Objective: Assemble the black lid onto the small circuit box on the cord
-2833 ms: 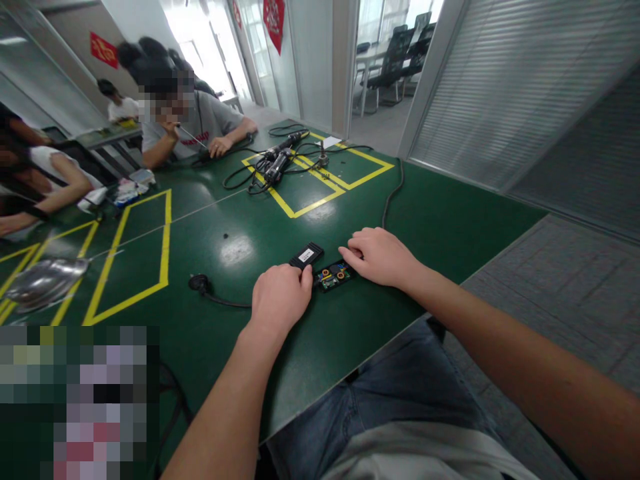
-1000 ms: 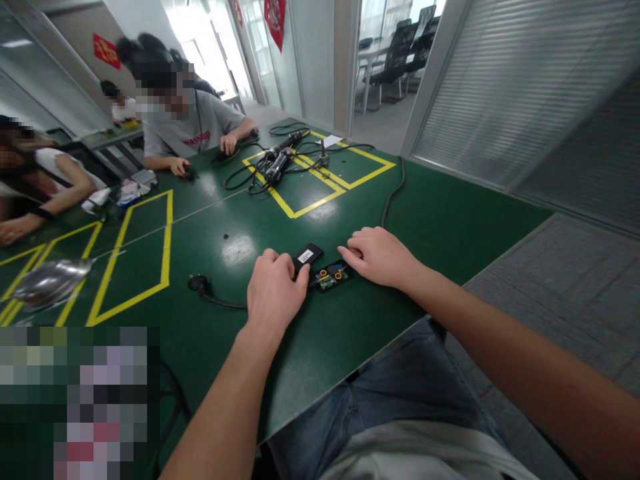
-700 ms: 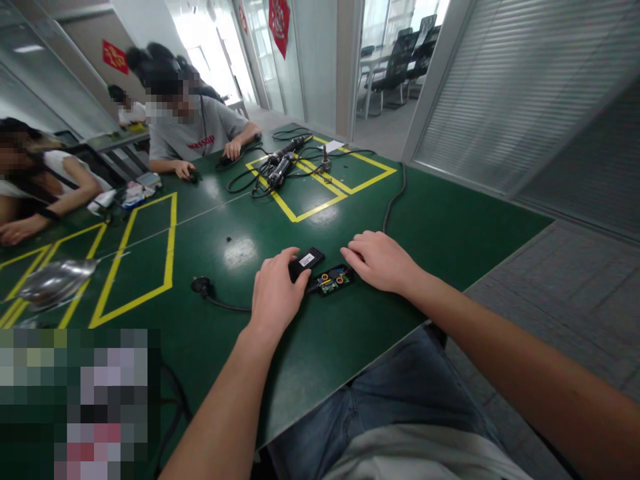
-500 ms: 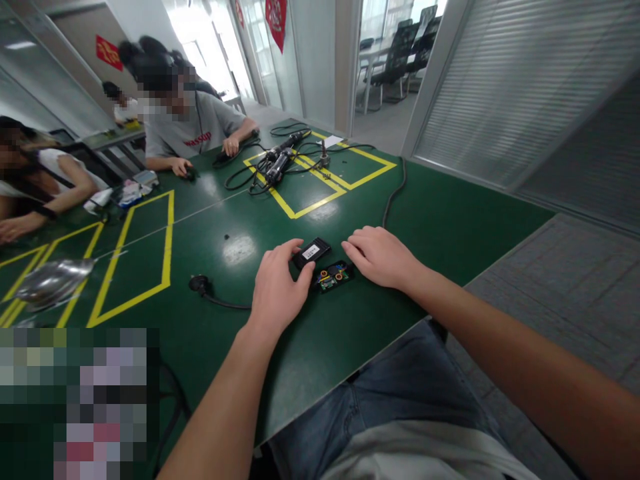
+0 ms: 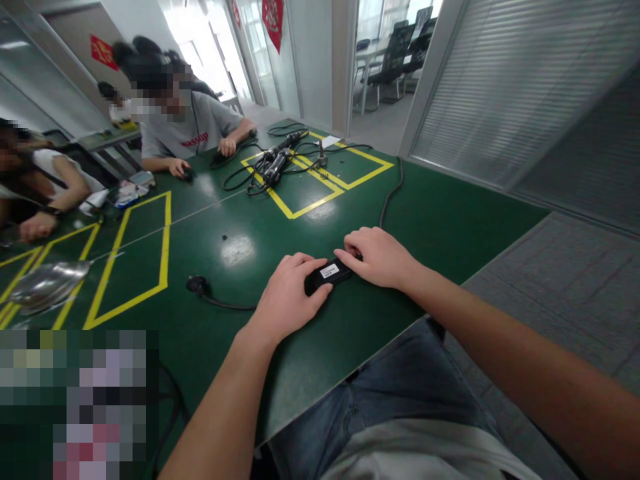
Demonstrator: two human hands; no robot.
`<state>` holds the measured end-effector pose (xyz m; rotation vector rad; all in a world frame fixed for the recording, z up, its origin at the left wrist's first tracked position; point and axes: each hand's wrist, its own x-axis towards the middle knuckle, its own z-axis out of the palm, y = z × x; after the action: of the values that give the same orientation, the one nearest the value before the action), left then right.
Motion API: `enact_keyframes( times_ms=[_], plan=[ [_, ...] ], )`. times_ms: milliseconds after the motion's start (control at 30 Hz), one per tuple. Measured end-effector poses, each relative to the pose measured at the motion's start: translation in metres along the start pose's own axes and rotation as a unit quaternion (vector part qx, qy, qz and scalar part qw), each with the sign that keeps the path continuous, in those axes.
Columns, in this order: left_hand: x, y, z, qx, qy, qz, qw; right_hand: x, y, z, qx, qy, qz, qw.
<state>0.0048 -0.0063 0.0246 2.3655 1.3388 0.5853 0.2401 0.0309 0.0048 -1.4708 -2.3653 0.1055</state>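
A black plastic case (image 5: 343,269) with a white label lies on the green table before me, its labelled cover over the circuit board, which is now hidden. My left hand (image 5: 290,292) grips the left end, thumb on the near side and fingers on the far side. At the right end, my right hand (image 5: 379,257) has its fingers curled round and its thumb against the case. A cord (image 5: 233,307) runs out past my left hand to a black plug (image 5: 199,286). Another dark cord (image 5: 393,193) leads away beyond my right hand.
Yellow tape (image 5: 316,204) marks rectangles on the table (image 5: 450,207). Black tools with tangled cords (image 5: 275,163) lie at the far side, beside a small metal part (image 5: 321,157). A shiny metal dish (image 5: 50,283) is at left. A co-worker (image 5: 187,130) sits across, another person at far left.
The labelled cover, held tilted above the circuit board by my left hand, has come down over it. My right hand has moved slightly left onto the case's end.
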Motion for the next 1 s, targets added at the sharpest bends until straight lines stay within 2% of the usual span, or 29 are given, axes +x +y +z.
enact_keyframes(
  times_ms=[233, 333, 433, 500, 633, 733, 867, 1000],
  plan=[
    [0.001, 0.002, -0.001, -0.003, -0.01, -0.016, 1.0, 0.0, 0.002, 0.001, 0.009, 0.002, 0.003, 1.0],
    [0.002, 0.002, 0.001, -0.046, -0.008, -0.04, 0.998, 0.0, 0.001, 0.001, 0.0, -0.007, 0.009, 1.0],
    [0.004, 0.001, 0.002, -0.121, 0.02, -0.078, 0.989, -0.001, 0.001, 0.002, -0.018, -0.009, 0.008, 1.0],
    [0.005, -0.001, 0.002, -0.149, 0.059, -0.113, 0.981, -0.001, 0.001, 0.002, -0.027, -0.009, 0.006, 1.0],
    [0.008, -0.008, 0.0, -0.061, 0.135, -0.173, 0.974, 0.0, 0.001, 0.001, -0.038, -0.019, 0.004, 0.999],
    [0.007, -0.011, -0.001, -0.008, 0.124, -0.181, 0.976, 0.001, -0.001, 0.001, -0.046, -0.021, 0.006, 0.999],
    [0.005, -0.005, -0.002, 0.077, 0.141, -0.155, 0.975, 0.002, -0.003, 0.001, -0.059, -0.022, 0.009, 0.998],
    [0.002, 0.006, -0.006, 0.172, 0.07, -0.172, 0.967, 0.001, -0.003, 0.001, -0.065, -0.021, 0.022, 0.997]
  ],
)
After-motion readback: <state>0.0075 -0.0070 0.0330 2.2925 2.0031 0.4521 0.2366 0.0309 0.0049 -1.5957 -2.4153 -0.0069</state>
